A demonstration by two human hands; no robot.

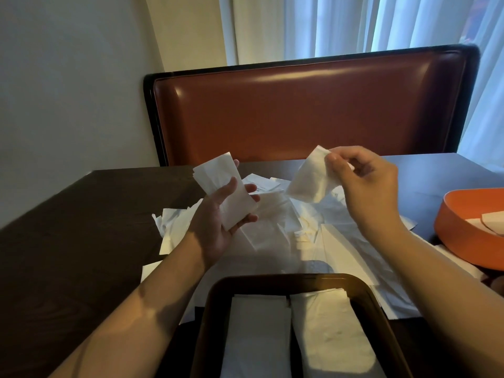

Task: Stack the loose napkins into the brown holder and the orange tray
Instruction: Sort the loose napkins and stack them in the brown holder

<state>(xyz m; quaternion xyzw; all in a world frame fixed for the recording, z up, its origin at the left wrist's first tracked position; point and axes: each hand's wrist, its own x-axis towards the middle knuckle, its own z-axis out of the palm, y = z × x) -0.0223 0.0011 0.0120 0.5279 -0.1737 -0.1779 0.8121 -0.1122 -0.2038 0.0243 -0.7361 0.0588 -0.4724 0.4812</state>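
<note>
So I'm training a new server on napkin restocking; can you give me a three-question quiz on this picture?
1. True or false: the brown holder already contains two side-by-side stacks of napkins.
2. Which hand pinches a single napkin by its top edge? A) left hand B) right hand
3. Fill in: the orange tray sits at the table's ____ side, seen from the person.

Key: 1 true. 2 B; the left hand holds a small folded stack on its palm. 3 right.
</note>
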